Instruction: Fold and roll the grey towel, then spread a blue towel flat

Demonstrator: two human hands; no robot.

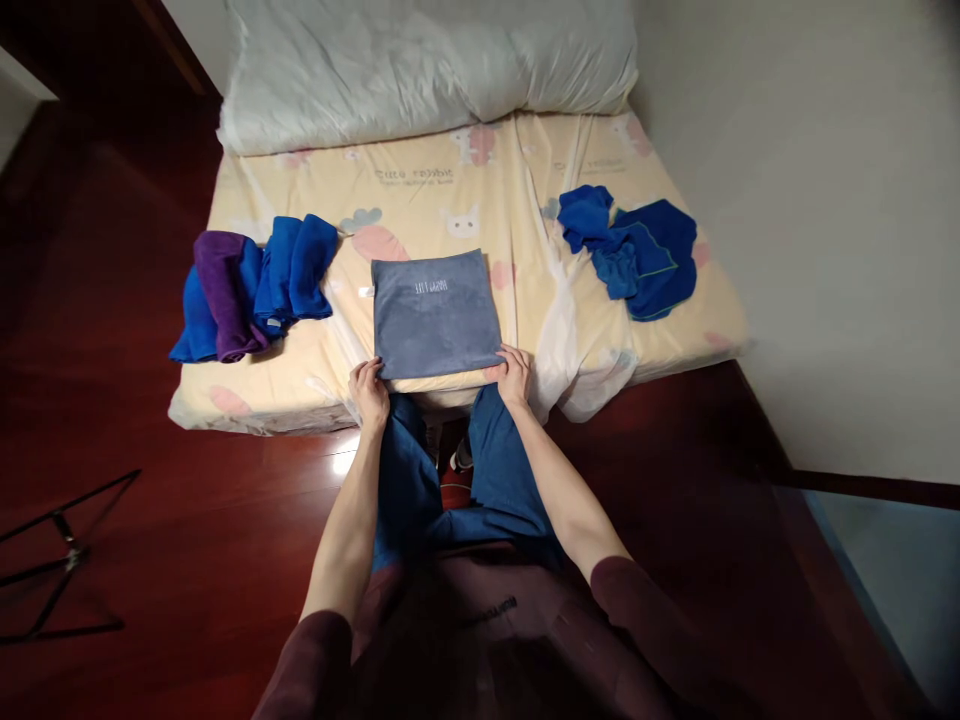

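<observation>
A grey-blue towel (pixel 436 325) lies flat, folded into a rectangle, on the edge of the bed in front of me. White lettering on it reads upside down from my side. At its near left corner, my left hand (pixel 369 390) has its fingers closed on the fabric. My right hand (pixel 514 377) pinches the near right corner the same way. Both hands rest low, close to the bed's front edge, and the towel's near edge runs straight between them.
Rolled blue cloths (pixel 296 268) and a purple one (pixel 225 290) lie on the left of the bed (pixel 300 190). Crumpled blue cloths (pixel 652 260) lie on the right. A bulky pale quilt (pixel 427 70) covers the back. A black tripod (pixel 71 555) stands on the floor at left; a wall (pixel 810 220) borders the right.
</observation>
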